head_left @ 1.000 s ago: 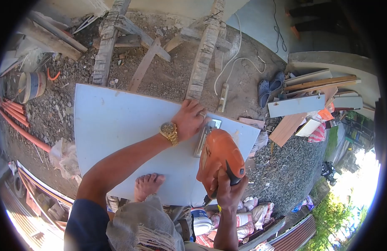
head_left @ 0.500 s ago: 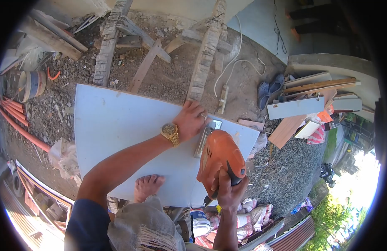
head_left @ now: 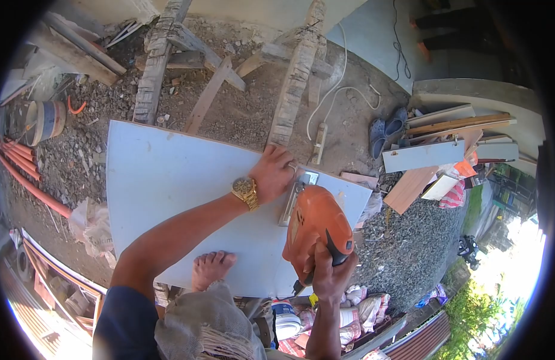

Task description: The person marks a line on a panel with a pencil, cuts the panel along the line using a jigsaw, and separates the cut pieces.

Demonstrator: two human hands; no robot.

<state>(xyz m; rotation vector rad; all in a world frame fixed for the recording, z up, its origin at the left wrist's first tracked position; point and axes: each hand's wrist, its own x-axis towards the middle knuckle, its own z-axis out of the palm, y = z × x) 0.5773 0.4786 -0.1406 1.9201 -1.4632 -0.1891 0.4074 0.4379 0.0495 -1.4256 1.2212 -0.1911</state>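
My right hand (head_left: 331,271) is wrapped around the handle of an orange jigsaw (head_left: 318,222). The metal base plate (head_left: 288,209) of the jigsaw sits on a pale blue-white board (head_left: 169,180), close to the board's far edge. Its blade is hidden beneath the tool's body. Just left of the base plate, my left hand (head_left: 275,174) presses on the board with fingers curled at that far edge. A gold watch (head_left: 244,191) is on my left wrist. My bare foot (head_left: 211,267) rests on the board's near side.
Rough wooden beams (head_left: 294,84) extend beyond the board over gravelly ground. A white extension cord (head_left: 319,144) lies past the far edge. To the right are clogs (head_left: 378,135), a pile of board offcuts (head_left: 424,155) and gravel (head_left: 403,252). A bucket (head_left: 46,122) lies left.
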